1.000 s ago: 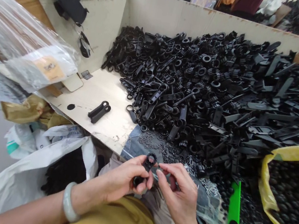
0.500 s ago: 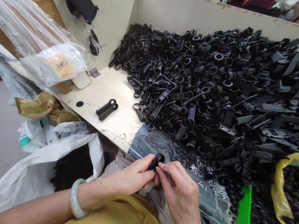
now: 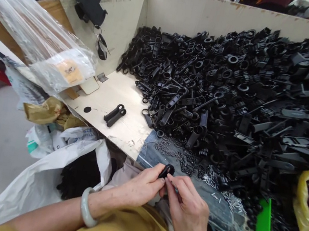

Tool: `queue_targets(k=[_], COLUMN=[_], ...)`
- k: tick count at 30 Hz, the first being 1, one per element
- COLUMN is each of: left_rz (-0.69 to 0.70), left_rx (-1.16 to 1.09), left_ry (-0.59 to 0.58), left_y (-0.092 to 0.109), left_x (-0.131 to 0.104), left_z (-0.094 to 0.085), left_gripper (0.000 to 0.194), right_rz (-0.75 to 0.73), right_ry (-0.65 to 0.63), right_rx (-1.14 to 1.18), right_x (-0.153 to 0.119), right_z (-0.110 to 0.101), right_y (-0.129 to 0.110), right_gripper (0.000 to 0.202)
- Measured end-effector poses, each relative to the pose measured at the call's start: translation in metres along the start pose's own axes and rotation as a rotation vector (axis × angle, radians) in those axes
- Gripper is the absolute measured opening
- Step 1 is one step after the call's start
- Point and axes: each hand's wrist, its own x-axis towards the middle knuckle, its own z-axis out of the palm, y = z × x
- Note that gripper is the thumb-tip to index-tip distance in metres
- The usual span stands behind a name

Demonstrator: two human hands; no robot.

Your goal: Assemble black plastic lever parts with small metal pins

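My left hand (image 3: 142, 185), with a pale bangle (image 3: 88, 207) on its wrist, grips a black plastic part with a ring-shaped end (image 3: 166, 171). Only that rounded end shows above the fingers; the remainder is hidden in the palm. My right hand (image 3: 188, 201) pinches at the ring end with thumb and forefinger, and whatever sits between those fingertips is too small to make out. Just beyond both hands, small dark pieces (image 3: 185, 162) and silver pins (image 3: 233, 202) lie scattered on the dark mat (image 3: 150, 152).
A big heap of black plastic parts (image 3: 183, 85) fills the walled wooden bin. Two black clip-like pieces (image 3: 115, 115) lie on bare board to the left. A white sack (image 3: 31, 185) with black items stands lower left. At right are a green plate (image 3: 264, 222) and a yellow-rimmed bag (image 3: 304, 197).
The whole view has shifted, so the scene sits slightly further right. Both hands keep nearly the same pose on the black part, the right fingertips still at its ring end.
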Motion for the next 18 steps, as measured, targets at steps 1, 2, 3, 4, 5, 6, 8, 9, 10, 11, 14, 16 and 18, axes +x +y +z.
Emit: queue_targets(k=[1,2,3,4,5,6,8,9,10,11,14,16,18], left_rz=[0.015,0.035,0.055,0.071,0.080,0.086,0.096,0.104,0.116,0.129,0.138,0.126,0.111], left_rx=[0.014,0.030,0.044,0.056,0.068,0.078,0.096,0.103,0.109,0.108,0.065,0.015,-0.020], left_ry=[-0.002,0.000,0.001,-0.001,-0.004,-0.007,-0.009,-0.007,0.000,0.013,0.050,0.049,0.028], left_y=[-0.002,-0.004,-0.006,-0.008,-0.009,-0.009,-0.010,-0.011,-0.012,-0.013,-0.016,-0.017,-0.017], left_x=[0.001,0.001,0.002,0.002,0.003,0.003,0.005,0.005,0.006,0.007,0.008,0.009,0.009], left_z=[0.000,-0.001,-0.002,-0.003,-0.004,-0.005,-0.007,-0.008,-0.008,-0.008,-0.007,-0.006,-0.006], left_gripper=[0.009,0.011,0.014,0.017,0.020,0.022,0.025,0.024,0.023,0.022,0.020,0.022,0.024], right_rz=[-0.002,-0.004,-0.007,-0.013,-0.022,-0.032,-0.031,-0.021,-0.006,0.010,0.046,0.068,0.103], right_ry=[-0.008,-0.020,-0.035,-0.049,-0.062,-0.071,-0.099,-0.121,-0.148,-0.178,-0.270,-0.312,-0.305], right_rx=[0.011,0.023,0.033,0.036,0.031,0.021,0.005,0.005,0.008,0.011,0.011,0.040,0.107], right_x=[0.000,-0.001,-0.001,-0.002,-0.003,-0.003,-0.004,-0.004,-0.003,-0.003,0.000,0.000,-0.001], right_z=[0.000,-0.001,-0.002,-0.003,-0.003,-0.004,-0.007,-0.008,-0.010,-0.012,-0.020,-0.025,-0.027], right_y=[0.000,0.000,0.000,0.000,-0.001,-0.001,-0.001,-0.001,-0.002,-0.003,-0.006,-0.006,-0.003], right_gripper=[0.023,0.021,0.020,0.020,0.021,0.023,0.026,0.028,0.029,0.030,0.034,0.038,0.040])
